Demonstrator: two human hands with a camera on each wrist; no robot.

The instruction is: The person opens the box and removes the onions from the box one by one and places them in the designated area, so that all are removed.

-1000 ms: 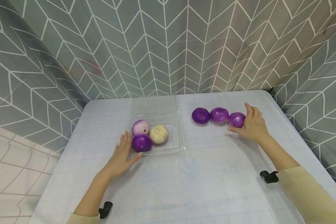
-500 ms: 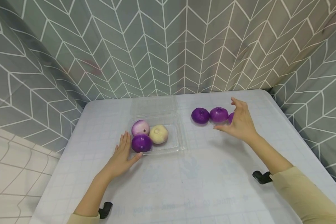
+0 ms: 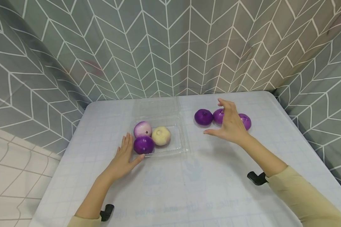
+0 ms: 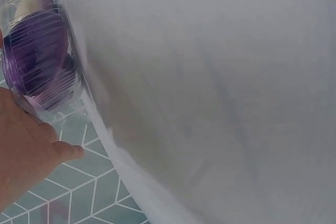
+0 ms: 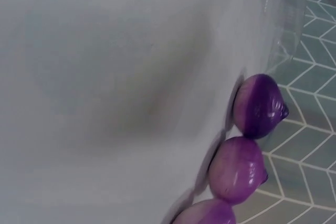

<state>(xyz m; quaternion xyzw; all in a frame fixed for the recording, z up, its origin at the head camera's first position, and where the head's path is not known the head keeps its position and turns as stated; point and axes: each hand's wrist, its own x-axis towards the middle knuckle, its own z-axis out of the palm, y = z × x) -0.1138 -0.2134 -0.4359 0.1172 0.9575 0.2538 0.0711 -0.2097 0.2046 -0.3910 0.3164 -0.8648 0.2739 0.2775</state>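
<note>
"Watching from this side, which step do you think is in hand?"

"Reaching, I would say. The right hand (image 3: 233, 127) is wide, the thumb well apart from the fingers, and it holds nothing. In the head view it covers part of the round, medium-purple middle onion (image 3: 217, 116). The thumb points toward the round, dark purple onion (image 3: 203, 117) at the left end of the row."

"And the other one?"

"The left hand (image 3: 123, 164) rests along the left side of the clear plastic container (image 3: 178, 136), fingers straight, thumb at the near rim; it seems to steady it. Inside are three onions: a glossy deep purple one (image 3: 144, 145), a pale pinkish one (image 3: 142, 129) and a round cream-white one (image 3: 161, 136). The bare room is on the right."

"What does the next move call for?"

"Probably, a little more travel to the left, then closing around the dark onion without pushing its neighbour, which touches it."

"Has something changed?"

"Yes. One second ago, the right hand was at the shiny purple right-end onion (image 3: 245, 121); now it has moved leftward. The left hand and the container stayed."
</note>
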